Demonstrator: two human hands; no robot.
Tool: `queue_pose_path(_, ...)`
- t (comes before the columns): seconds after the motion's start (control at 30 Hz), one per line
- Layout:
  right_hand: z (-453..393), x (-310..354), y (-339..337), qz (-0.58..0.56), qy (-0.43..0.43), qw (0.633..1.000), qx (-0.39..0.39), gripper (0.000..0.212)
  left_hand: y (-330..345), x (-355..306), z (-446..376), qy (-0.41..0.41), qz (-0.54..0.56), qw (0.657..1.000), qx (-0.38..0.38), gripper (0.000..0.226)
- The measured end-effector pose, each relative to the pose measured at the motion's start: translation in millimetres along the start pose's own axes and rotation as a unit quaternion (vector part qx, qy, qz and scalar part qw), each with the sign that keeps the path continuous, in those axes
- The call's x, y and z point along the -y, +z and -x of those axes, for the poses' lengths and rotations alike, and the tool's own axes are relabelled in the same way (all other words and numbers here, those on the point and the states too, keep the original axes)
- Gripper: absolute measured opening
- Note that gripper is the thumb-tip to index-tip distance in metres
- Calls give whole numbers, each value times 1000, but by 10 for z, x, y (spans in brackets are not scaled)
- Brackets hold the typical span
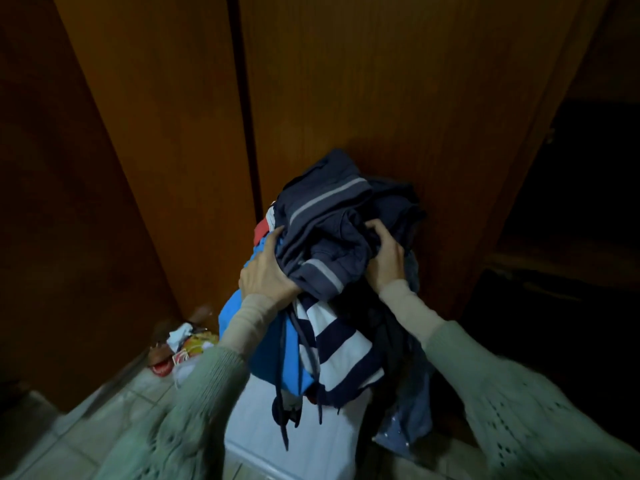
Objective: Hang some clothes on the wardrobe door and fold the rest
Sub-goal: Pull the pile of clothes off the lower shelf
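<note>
Left hand (268,271) and right hand (388,252), both raised mid-frame, fingers curled, gripped a crumpled bundle of clothes (332,265). Navy grey-striped garment (329,216) on top; blue and navy-white striped pieces hung below.

Two arms reach forward from the bottom edge, each dressed in two layers. The outer layer is a pale sage-green knitted cardigan (194,403) with loose, wide sleeves; an openwork pattern of small holes runs along both forearms, clearest on the right sleeve (512,420). Beneath it, a snug cream ribbed cuff (249,323) pokes out past the cardigan's edge and ends at the wrist, just behind the left hand (266,271). A matching cream cuff (405,303) sits just behind the right hand (388,251). Both hands are bare.
</note>
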State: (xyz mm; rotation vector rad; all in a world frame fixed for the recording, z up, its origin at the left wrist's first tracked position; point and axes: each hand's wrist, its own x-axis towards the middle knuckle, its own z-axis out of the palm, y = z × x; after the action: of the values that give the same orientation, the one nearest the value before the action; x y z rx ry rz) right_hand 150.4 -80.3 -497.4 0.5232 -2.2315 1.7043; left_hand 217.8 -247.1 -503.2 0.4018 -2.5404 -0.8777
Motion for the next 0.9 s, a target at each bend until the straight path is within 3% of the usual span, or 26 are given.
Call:
queue_pose_path(0.37, 928, -2470, 1073, -14, 5, 998, 59, 26, 1827, 2031, 538, -47, -11, 999, 15, 89)
queue_pose_path(0.47, 1200, -3106, 1294, 12, 28, 995, 92, 29, 2334, 2575, 713, -77, -21, 995, 57, 90)
queue_pose_path(0.6, 1612, -4022, 1455, 94, 128, 969, 188, 37, 2941, 3060, 1036, -117, -89, 977, 155, 101)
queue_pose_path(0.77, 1684, -4352, 1586, 156, 147, 939, 270, 51, 3126, 3346, 1040, -149, -101, 959, 219, 108)
queue_pose_path(0.9, 1576, -4267, 1423, 141, 151, 919, 335, 45, 2999, 3421, 878, -168, -91, 922, 338, 129)
